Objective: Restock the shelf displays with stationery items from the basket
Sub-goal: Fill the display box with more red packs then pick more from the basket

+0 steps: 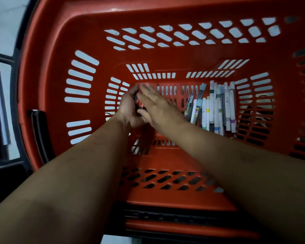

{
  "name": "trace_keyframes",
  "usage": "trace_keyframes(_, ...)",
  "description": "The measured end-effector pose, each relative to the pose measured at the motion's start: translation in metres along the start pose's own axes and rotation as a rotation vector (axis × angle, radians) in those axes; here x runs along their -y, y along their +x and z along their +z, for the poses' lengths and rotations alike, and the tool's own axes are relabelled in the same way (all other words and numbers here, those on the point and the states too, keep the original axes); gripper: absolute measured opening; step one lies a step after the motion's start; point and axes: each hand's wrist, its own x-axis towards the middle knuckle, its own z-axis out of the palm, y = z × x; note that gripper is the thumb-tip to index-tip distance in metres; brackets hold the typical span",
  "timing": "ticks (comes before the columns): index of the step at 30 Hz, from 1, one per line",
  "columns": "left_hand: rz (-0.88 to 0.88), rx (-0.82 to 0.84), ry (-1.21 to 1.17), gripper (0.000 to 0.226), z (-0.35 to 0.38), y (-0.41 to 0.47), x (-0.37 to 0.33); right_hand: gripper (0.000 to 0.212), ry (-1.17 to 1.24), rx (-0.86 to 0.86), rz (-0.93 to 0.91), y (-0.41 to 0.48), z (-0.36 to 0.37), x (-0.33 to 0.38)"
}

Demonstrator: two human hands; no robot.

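I look straight down into a deep red plastic basket (88, 155) with slotted walls. Both my arms reach to its bottom. My left hand (128, 110) curls round a few small dark and red items (139, 103), mostly hidden between the hands. My right hand (158, 106) lies against them with fingers straight and slightly blurred. To the right, a heap of white markers with coloured bands (218, 110) and several slim lead refill packs (192, 106) lie on the basket floor against the right wall.
A black handle part (40, 136) sits on the basket's left rim, and a black bar (165, 216) crosses the near rim. Pale floor and a dark frame (0, 59) show at the far left.
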Motion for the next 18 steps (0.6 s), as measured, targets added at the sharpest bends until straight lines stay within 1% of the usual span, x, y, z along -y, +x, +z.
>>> trace_keyframes(5, -0.015, 0.054, -0.018, 0.036, -0.005, 0.002, 0.002, 0.053, 0.015, -0.015, -0.082, 0.001, 0.002, 0.006)
trace_keyframes(10, 0.055, 0.101, -0.102, 0.041, -0.005, 0.001, 0.001, 0.051, 0.016, -0.06, -0.17, 0.002, 0.008, 0.001)
trace_keyframes(11, 0.049, 0.119, -0.118, 0.044, -0.005, 0.0, 0.001, 0.051, 0.061, -0.058, -0.159, 0.001, 0.008, 0.0)
trace_keyframes(13, 0.043, 0.14, -0.116, 0.054, -0.004, -0.004, 0.002, 0.052, 0.231, -0.075, -0.09, 0.0, 0.005, 0.002)
trace_keyframes(14, 0.029, 0.155, -0.113, 0.059, -0.004, -0.005, 0.002, 0.054, 0.319, -0.139, -0.052, 0.001, 0.004, 0.003)
trace_keyframes(16, -0.012, 0.214, -0.135, 0.057, -0.001, -0.007, 0.002, 0.05, 0.403, -0.302, 0.034, 0.004, 0.002, 0.002)
trace_keyframes(18, -0.036, 0.23, -0.115, 0.05, -0.001, -0.006, 0.001, 0.036, 0.429, -0.383, 0.091, 0.01, 0.0, -0.003)
